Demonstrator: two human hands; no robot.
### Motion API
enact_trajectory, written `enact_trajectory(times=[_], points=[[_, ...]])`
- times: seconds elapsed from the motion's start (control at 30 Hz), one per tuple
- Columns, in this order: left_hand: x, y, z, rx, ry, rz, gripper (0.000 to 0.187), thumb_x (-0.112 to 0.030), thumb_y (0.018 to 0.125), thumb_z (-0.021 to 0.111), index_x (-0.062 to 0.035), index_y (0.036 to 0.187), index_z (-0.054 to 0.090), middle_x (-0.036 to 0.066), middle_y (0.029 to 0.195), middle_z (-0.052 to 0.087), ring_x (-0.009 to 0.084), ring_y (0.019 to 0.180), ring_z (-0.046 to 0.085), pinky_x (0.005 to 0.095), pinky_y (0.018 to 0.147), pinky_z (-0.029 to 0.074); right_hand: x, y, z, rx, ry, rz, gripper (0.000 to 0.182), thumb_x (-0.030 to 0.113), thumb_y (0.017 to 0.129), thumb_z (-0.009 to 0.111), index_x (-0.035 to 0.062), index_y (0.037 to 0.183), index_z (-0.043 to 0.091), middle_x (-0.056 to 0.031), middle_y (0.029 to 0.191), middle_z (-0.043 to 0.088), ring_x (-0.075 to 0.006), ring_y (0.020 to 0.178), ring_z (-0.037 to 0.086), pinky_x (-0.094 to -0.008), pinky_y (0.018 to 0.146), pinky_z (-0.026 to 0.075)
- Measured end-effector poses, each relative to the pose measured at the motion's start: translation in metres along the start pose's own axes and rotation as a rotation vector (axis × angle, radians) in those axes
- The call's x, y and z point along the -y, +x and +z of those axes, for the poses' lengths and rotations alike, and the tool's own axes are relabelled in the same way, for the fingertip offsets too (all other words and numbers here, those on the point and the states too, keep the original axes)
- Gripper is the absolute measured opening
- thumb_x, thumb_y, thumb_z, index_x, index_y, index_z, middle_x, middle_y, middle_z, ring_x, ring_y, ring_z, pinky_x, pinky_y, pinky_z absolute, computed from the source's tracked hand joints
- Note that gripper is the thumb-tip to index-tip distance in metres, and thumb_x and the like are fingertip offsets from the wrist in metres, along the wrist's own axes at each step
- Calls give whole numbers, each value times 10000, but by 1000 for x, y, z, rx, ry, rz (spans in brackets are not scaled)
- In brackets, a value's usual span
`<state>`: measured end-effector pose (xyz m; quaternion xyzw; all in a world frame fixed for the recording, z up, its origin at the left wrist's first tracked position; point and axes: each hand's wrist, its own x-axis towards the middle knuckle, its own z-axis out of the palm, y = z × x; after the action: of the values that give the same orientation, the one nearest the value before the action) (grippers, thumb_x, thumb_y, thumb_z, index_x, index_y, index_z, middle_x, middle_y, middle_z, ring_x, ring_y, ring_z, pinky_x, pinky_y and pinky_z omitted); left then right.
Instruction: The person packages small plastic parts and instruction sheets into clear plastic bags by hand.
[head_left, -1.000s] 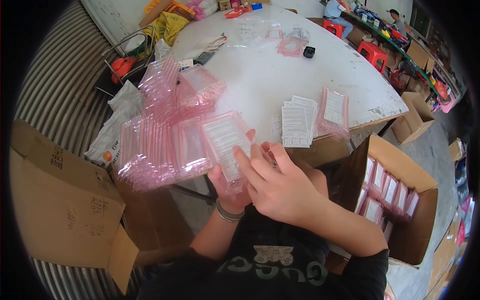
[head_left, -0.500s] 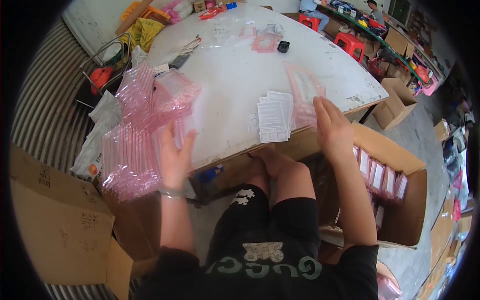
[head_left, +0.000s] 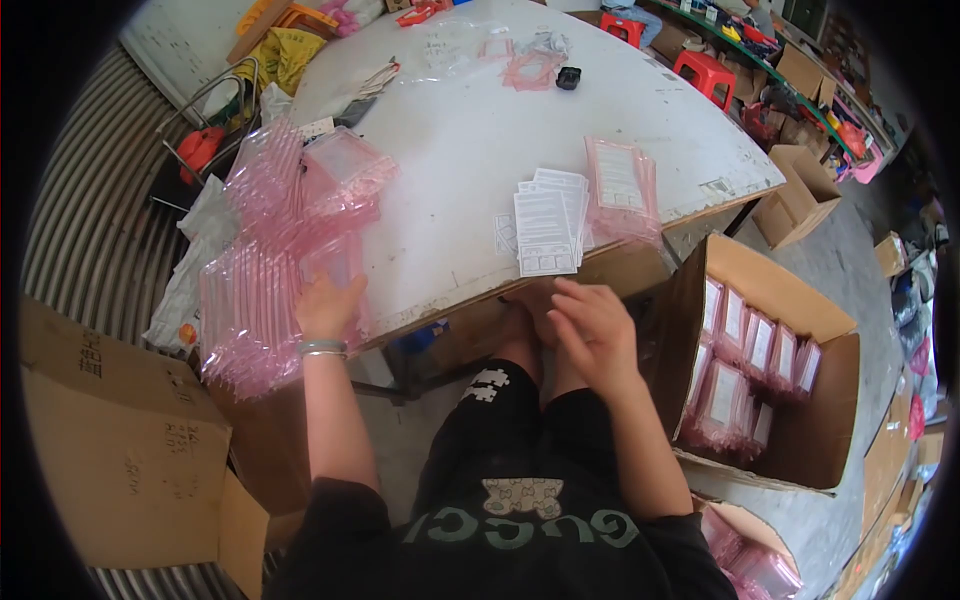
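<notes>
My left hand (head_left: 328, 308) lies on the near edge of a large pile of clear pink plastic bags (head_left: 255, 295), thumb spread from the fingers. Whether it has hold of a bag is not visible. My right hand (head_left: 600, 338) hangs before the table's near edge, fingers loosely bent and apart, with nothing in them. Just beyond it is a fanned stack of white printed cards (head_left: 547, 225). To the right of the cards, a small stack of pink bags (head_left: 622, 185) rests near the edge, a white card showing through the top one.
An open cardboard box (head_left: 835, 400) at the right holds several filled pink bags (head_left: 725, 400). Another cardboard box (head_left: 120, 440) stands at the left. A small black object (head_left: 568, 78) and loose plastic lie farther back on the white table (head_left: 460, 150). Red stools (head_left: 706, 75) stand beyond.
My right hand has left the bag stack on the right and moved left and down, to before the cards. That stack now lies straighter. My left hand has moved slightly left and down onto the pile.
</notes>
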<state>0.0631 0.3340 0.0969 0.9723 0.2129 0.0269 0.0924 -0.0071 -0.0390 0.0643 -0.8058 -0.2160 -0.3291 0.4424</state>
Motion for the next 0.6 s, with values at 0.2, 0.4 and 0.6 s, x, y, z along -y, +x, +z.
enact_trajectory(times=[0.2,0.4,0.6], points=[[-21,-17,-7,-508,-579,191,942,-452,764,807,36,1441,371,219,1192,625,372,1140,588,482,986,464,45,-3,25,121,282,-107,356,20,741,787,-14,1082,696,-169,1109,706,-352,914,660,-409,799,542],[-57,-63,-41,-48,-1766,56,705,-446,826,788,-61,1326,473,86,1097,588,222,992,584,381,839,499,72,37,62,80,355,-188,710,120,704,850,-33,1330,552,-222,1289,618,-400,1040,622,-443,887,510],[-80,-89,-41,264,-1998,-140,457,-480,875,727,-104,1099,597,44,969,619,191,932,609,343,781,522,75,49,86,140,517,-158,389,116,786,797,1,1132,664,-109,774,671,-275,684,651,-373,623,524]])
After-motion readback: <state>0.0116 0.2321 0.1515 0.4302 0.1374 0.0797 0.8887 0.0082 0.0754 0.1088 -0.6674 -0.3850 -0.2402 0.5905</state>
